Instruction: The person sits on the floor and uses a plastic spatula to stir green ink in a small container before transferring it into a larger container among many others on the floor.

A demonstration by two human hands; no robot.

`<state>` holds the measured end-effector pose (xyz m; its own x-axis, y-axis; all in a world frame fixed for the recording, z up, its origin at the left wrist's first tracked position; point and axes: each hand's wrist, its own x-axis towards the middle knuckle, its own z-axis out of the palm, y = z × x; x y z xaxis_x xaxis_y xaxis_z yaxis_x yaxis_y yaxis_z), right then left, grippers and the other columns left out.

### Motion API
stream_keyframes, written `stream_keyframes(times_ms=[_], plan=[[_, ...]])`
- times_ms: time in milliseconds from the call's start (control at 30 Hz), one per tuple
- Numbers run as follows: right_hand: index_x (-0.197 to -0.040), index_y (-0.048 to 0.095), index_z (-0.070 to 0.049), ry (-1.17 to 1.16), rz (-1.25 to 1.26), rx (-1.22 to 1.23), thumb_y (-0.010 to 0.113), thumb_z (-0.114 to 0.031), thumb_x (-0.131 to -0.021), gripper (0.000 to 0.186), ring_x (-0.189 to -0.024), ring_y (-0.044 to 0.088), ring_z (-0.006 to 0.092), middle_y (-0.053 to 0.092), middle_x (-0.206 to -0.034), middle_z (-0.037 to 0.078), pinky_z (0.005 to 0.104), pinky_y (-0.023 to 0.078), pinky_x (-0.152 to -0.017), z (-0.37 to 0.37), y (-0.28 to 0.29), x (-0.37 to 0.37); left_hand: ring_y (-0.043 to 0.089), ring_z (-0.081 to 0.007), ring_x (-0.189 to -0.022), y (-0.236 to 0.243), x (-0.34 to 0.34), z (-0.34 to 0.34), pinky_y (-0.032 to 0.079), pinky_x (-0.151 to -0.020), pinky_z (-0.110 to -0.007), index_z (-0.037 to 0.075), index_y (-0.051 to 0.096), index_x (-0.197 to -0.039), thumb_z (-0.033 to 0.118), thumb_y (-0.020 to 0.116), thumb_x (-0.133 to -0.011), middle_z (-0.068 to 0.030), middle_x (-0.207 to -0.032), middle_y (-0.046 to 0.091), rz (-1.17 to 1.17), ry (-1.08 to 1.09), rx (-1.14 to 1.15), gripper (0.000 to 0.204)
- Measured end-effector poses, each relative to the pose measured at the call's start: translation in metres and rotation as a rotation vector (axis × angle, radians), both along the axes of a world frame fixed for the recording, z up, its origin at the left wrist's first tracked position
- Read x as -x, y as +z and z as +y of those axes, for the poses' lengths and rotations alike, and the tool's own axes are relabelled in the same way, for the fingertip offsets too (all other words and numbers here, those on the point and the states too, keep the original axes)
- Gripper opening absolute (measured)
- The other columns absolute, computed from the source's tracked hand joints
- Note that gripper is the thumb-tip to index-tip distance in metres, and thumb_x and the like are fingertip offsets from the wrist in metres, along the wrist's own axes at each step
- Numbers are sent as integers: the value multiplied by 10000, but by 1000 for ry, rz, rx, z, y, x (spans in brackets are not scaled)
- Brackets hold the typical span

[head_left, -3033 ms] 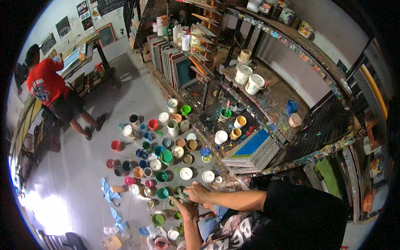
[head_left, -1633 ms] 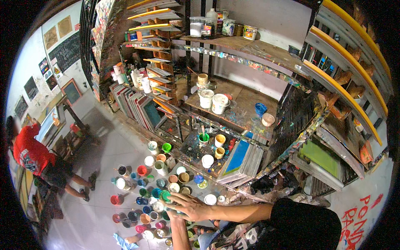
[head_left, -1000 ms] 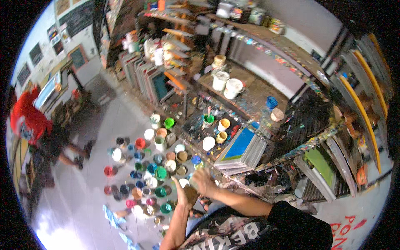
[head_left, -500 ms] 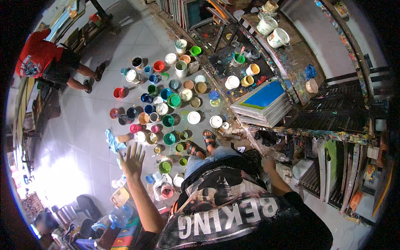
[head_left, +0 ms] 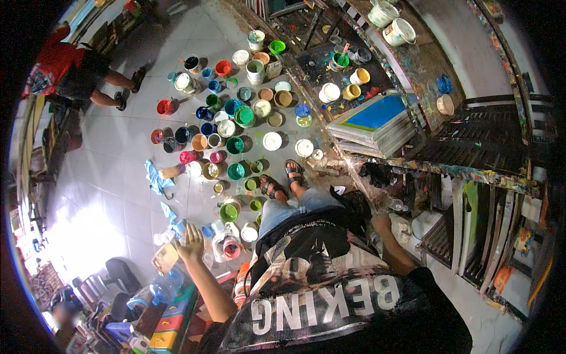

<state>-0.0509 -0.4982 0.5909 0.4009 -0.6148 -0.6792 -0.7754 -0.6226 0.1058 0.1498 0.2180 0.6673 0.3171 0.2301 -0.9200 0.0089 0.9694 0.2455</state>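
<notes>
My left hand [head_left: 190, 243] is raised with fingers spread and nothing in it. In the view it lies between a yellowish plastic container [head_left: 166, 258] and a white jug with a pink mouth [head_left: 231, 248]. My right hand [head_left: 381, 223] hangs low at my right side, near the dark bench; its fingers are too dim to make out. Many open paint pots stand on the floor before my feet, among them a green pot [head_left: 244, 116], a red pot [head_left: 223, 68], a white pot [head_left: 272, 141] and a light green pot [head_left: 229, 212]. A light blue cloth [head_left: 157, 177] lies left of them.
To the right, a paint-stained bench bears a stack of frames [head_left: 377, 121] with a blue panel and white buckets [head_left: 399, 32]. Further frames [head_left: 471, 230] stand beneath. A person in a red shirt [head_left: 56, 64] is at the far left. A clear blue bottle [head_left: 167, 287] stands at lower left.
The view has shifted, so the pots sit higher in it. My left hand has come down and nearer, from beside the blue cloth to beside the yellowish container. My right hand stays low.
</notes>
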Motion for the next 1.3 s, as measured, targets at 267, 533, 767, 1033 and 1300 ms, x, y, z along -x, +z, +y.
stream_keyframes(times_ms=[267,533,767,1033,1300], plan=[[-895,656,73,-65,123,161,457,-636,-884,736,-806,662,359,667,-855,222,494,520,-688,1,20,-14,503,-284,-1272,-15,27,5,412,-1017,-475,25,396,-1377,556,413,-950,-111,-1379,531,29,17,-19,681],[-958,635,112,-234,83,77,304,-743,-879,920,-811,655,370,652,-872,236,489,522,-698,77,96,-44,513,-309,-1257,-32,79,31,428,-1006,-485,21,345,-1404,571,479,-924,-132,-1384,514,108,136,-28,743],[-993,637,97,-119,-16,24,398,-631,-906,772,-824,654,381,653,-928,249,489,515,-712,35,-8,18,521,-321,-1250,-54,99,51,418,-1011,-498,50,261,-1436,507,601,-883,-132,-1392,504,42,138,-5,793],[-1034,639,80,-159,-86,111,505,-504,-937,607,-838,654,393,653,-991,263,488,506,-728,46,-13,1,546,-326,-1219,-48,104,50,425,-996,-493,74,261,-1437,440,614,-887,-124,-1375,515,126,199,-4,750],[-1086,624,100,-178,-354,233,545,-479,-934,604,-935,636,406,649,-1033,275,471,500,-816,73,11,-34,535,-308,-1229,-57,90,62,434,-987,-491,107,231,-1473,493,492,-938,-110,-1379,512,119,119,-41,709]])
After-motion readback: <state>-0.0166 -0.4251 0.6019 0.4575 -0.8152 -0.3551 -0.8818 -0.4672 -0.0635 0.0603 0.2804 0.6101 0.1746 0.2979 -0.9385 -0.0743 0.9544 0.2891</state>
